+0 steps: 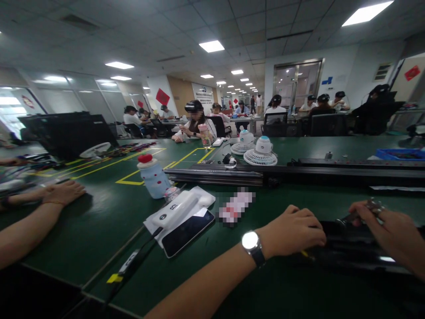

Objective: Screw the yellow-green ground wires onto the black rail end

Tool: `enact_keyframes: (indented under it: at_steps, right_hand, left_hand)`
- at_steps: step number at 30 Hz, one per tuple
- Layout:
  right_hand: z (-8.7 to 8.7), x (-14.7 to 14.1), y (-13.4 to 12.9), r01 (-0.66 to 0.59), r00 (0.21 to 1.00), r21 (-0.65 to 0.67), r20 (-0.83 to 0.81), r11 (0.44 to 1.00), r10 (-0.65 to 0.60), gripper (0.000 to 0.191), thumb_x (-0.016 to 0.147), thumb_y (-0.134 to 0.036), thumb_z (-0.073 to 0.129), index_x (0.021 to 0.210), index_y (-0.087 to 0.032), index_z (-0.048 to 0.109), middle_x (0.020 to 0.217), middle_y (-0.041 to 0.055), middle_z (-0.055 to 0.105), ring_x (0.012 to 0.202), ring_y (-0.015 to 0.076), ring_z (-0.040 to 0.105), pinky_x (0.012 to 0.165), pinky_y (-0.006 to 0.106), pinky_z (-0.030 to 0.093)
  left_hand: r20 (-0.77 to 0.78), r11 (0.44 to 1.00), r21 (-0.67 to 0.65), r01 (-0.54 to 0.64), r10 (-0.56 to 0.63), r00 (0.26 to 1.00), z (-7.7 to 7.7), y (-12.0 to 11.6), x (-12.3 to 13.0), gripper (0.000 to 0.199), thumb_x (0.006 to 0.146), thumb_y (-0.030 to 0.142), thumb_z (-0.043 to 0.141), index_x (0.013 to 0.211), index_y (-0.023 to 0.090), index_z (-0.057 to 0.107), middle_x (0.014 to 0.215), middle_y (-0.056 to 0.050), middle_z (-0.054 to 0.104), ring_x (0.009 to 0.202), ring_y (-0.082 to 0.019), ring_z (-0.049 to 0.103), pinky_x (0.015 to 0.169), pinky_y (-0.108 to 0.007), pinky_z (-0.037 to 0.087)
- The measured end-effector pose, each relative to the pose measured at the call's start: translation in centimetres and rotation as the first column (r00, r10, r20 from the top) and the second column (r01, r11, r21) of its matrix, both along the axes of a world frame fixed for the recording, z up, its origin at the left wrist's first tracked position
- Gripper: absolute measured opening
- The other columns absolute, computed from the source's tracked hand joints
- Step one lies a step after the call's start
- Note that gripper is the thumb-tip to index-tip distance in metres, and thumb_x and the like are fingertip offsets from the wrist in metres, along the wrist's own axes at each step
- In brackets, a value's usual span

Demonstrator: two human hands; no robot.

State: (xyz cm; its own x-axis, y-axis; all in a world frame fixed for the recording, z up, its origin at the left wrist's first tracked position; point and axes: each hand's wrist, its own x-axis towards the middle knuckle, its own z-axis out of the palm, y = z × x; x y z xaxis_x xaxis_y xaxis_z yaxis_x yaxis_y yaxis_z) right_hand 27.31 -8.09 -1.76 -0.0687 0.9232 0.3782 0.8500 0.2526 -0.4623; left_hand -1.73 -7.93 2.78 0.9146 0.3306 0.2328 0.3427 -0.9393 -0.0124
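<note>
My left hand (295, 232), with a watch (251, 243) on its wrist, rests at the left end of a glossy black part (352, 248), its fingers bent over the edge. What those fingers hold is hidden. My right hand (387, 226) is closed round a metal tool (375, 206) above the same part. The tool's front end points left, toward the black part's end. A small yellow piece (307, 254) shows just below my left hand.
On the green table (109, 221) lie a phone (187, 232), a white device (179, 207) and a bottle (152, 176). Behind are black rails (358, 175), silver bars (215, 176) and white fans (260, 153). Another person's hands (63, 192) are at left.
</note>
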Motion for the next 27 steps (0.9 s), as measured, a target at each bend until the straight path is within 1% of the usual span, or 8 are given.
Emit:
enact_keyframes:
  at_steps: [3,7,10,12,14,19,23,27]
  right_hand:
    - [0.3,0.6,0.1,0.045,0.999,0.036,-0.013,0.998,-0.044,0.046,0.096,-0.057,0.035,0.1,-0.026,0.069,0.081,0.0032,0.076,0.081,0.0308,0.073,0.071,0.039,0.052]
    - [0.5,0.8,0.1,0.077,0.996,0.04,-0.039,0.996,-0.075,0.047,0.096,-0.057,0.034,0.098,-0.025,0.068,0.079,0.0041,0.076,0.079,0.0318,0.073,0.069,0.04,0.051]
    - [0.5,1.0,0.0,0.078,0.995,0.021,-0.058,0.997,-0.077,0.046,0.096,-0.057,0.034,0.099,-0.025,0.067,0.078,0.0043,0.076,0.08,0.0321,0.072,0.071,0.041,0.051]
    - [0.4,1.1,0.0,0.082,0.995,0.016,-0.055,0.997,-0.081,0.046,0.096,-0.056,0.033,0.099,-0.025,0.067,0.079,0.0043,0.076,0.081,0.032,0.072,0.072,0.041,0.05]
    - [0.1,1.2,0.0,0.091,0.995,0.024,-0.039,0.996,-0.09,0.046,0.096,-0.056,0.033,0.098,-0.026,0.068,0.078,0.0042,0.076,0.08,0.032,0.072,0.072,0.042,0.05]
    - [-1.2,1.6,0.5,0.082,0.996,0.027,-0.019,0.996,-0.082,0.051,0.094,-0.059,0.032,0.094,-0.026,0.071,0.077,0.0035,0.076,0.076,0.0312,0.072,0.07,0.042,0.052]
    - [-2.2,2.1,1.1,0.133,0.991,0.013,-0.014,0.991,-0.133,0.056,0.09,-0.065,0.031,0.091,-0.028,0.073,0.074,0.0019,0.076,0.075,0.0321,0.072,0.068,0.042,0.053]
    - [-2.7,2.3,1.3,0.125,0.992,0.008,-0.02,0.992,-0.125,0.055,0.089,-0.065,0.033,0.091,-0.028,0.073,0.075,0.0026,0.076,0.074,0.0317,0.072,0.068,0.042,0.053]
  left_hand:
    - [-0.095,0.998,0.038,0.043,-0.039,0.995,0.2,1.6,2.2,0.021,0.098,0.029,0.053,0.117,0.025,0.062,0.109,-0.004,0.065,0.106,-0.02,0.054,0.079,-0.033,0.037]
    - [-0.204,0.993,0.038,0.108,-0.098,0.974,-0.3,3.5,4.9,0.021,0.096,0.025,0.053,0.114,0.027,0.063,0.108,-0.003,0.067,0.106,-0.022,0.053,0.075,-0.034,0.035]
    - [-0.212,0.993,0.013,0.118,-0.113,0.971,-0.3,4.3,5.9,0.028,0.097,0.018,0.047,0.121,0.027,0.059,0.107,-0.002,0.067,0.104,-0.021,0.054,0.073,-0.035,0.034]
    - [-0.194,0.996,0.003,0.094,-0.092,0.977,-0.4,4.7,6.3,0.034,0.096,0.015,0.044,0.128,0.026,0.053,0.103,-0.004,0.067,0.098,-0.021,0.055,0.074,-0.036,0.034]
    - [-0.196,0.997,0.0,0.078,-0.076,0.978,-0.5,5.1,6.5,0.037,0.095,0.015,0.045,0.13,0.025,0.05,0.1,-0.005,0.066,0.097,-0.022,0.056,0.075,-0.037,0.034]
    - [-0.248,0.986,-0.028,0.162,-0.164,0.955,-1.1,5.7,7.3,0.032,0.092,0.015,0.045,0.12,0.026,0.058,0.103,-0.005,0.066,0.107,-0.024,0.053,0.076,-0.038,0.034]
    - [-0.284,0.986,-0.049,0.159,-0.166,0.944,-1.6,5.9,7.8,0.037,0.084,0.011,0.054,0.117,0.028,0.06,0.109,-0.003,0.066,0.114,-0.025,0.051,0.077,-0.039,0.035]
    - [-0.308,0.984,-0.059,0.165,-0.175,0.935,-2.2,6.2,8.1,0.025,0.085,0.014,0.056,0.102,0.028,0.065,0.102,-0.002,0.067,0.112,-0.025,0.052,0.078,-0.04,0.034]
